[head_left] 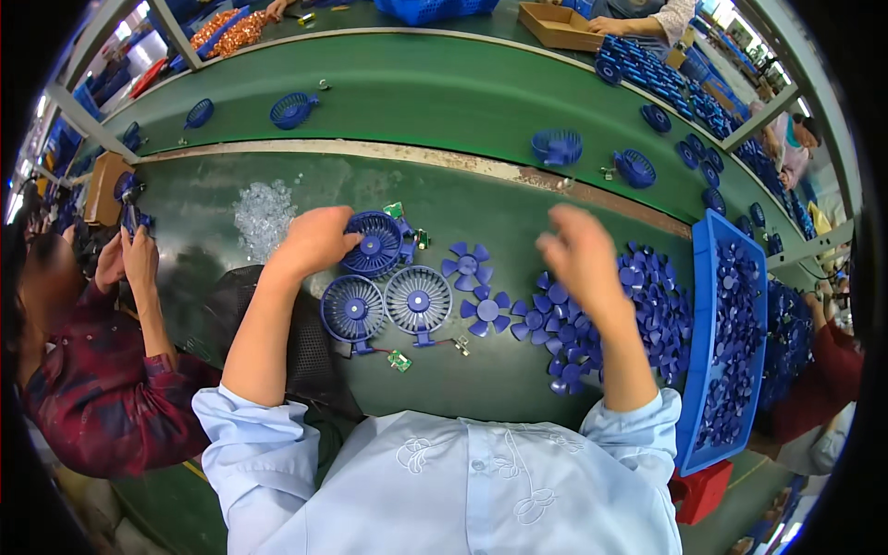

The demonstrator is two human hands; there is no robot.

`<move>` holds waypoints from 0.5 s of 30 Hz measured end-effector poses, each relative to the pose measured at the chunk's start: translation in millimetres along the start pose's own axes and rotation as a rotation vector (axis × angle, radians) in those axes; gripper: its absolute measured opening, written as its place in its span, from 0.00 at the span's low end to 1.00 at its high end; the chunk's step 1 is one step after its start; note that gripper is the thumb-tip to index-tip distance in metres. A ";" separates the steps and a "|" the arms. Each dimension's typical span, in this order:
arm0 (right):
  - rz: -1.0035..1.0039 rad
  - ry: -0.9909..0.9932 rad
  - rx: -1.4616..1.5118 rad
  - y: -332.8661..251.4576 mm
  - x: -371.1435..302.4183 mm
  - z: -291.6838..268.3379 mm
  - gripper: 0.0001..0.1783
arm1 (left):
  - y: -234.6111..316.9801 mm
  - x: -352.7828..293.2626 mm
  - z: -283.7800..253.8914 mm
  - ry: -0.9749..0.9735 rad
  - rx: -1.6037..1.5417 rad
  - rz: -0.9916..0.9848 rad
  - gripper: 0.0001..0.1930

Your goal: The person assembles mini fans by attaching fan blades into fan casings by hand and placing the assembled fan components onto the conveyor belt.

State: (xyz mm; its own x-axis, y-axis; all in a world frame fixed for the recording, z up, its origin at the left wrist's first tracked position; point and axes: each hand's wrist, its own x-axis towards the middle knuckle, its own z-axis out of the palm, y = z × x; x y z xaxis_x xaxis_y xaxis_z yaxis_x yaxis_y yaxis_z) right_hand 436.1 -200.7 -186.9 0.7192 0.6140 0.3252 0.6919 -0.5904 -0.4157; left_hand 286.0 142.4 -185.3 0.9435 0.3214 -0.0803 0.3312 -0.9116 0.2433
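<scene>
My left hand point(316, 242) is closed at the left rim of a round blue fan housing point(374, 244), its fingertips partly hidden. Just below lie two more slatted housings, one on the left point(352, 310) and one on the right point(418, 303), side by side. A small green circuit board point(399, 361) hangs off them by wires. Two loose blue fan blades point(487, 311) rest to their right. Over the left part of a heap of blue fan blades point(652, 319) my right hand point(581, 252) is raised and blurred; I see nothing in it.
Small clear plastic pieces point(264, 219) are piled beyond my left hand. A blue bin point(686, 442) of fan blades stands at the right. Across the far side runs a green belt point(416, 92) carrying blue housings. A co-worker in a plaid sleeve point(120, 407) works at the left.
</scene>
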 end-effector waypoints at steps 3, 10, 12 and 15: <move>-0.182 -0.315 -0.131 -58.5 -51.1 13.3 0.20 | 9.8 3.5 14.5 -0.099 0.111 0.010 0.11; -0.170 -0.252 -0.167 -66.6 -65.0 30.7 0.17 | 44.5 1.2 14.2 0.492 -0.284 0.182 0.09; -0.140 -0.255 -0.175 -61.9 -68.7 28.9 0.17 | 51.1 -3.9 4.2 0.348 -0.583 0.060 0.11; -0.081 -0.309 -0.150 -53.6 -73.9 29.1 0.17 | 54.2 -7.2 1.7 0.083 -1.154 -0.074 0.16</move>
State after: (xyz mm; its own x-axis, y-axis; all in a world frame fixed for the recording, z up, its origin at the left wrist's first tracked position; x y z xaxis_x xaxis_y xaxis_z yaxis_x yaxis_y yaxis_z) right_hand 344.0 -199.3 -213.3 0.6246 0.7778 0.0698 0.7638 -0.5899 -0.2619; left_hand 297.2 90.3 -173.2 0.9048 0.4188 -0.0777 0.1436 -0.1282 0.9813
